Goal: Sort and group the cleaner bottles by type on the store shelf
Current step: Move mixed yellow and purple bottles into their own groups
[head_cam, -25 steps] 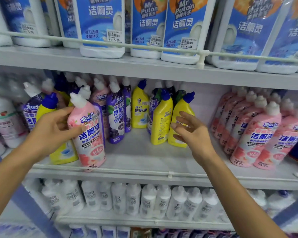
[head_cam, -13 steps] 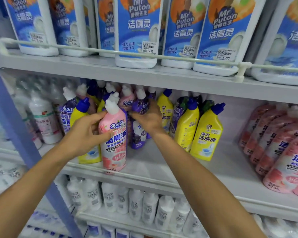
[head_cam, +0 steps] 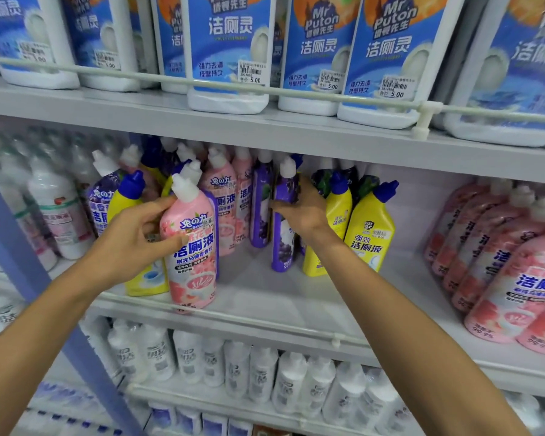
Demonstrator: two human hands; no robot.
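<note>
Left hand [head_cam: 129,243] grips the pink bottle [head_cam: 192,262] at its waist, right hand [head_cam: 302,210] clasps the purple bottle [head_cam: 280,250]; both probably full, stiff, slick

A shop: price-stickered cleaner bottles [head_cam: 230,42] line tiered shelves [head_cam: 202,127]

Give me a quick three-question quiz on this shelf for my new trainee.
1. True or false: the left-hand grip holds a pink bottle.
2. Which bottle does the right-hand grip hold? A white, B purple bottle, C pink.
3. Fill in: the yellow bottles right of it have ___ caps.
Key: 1 true; 2 B; 3 blue.
</note>
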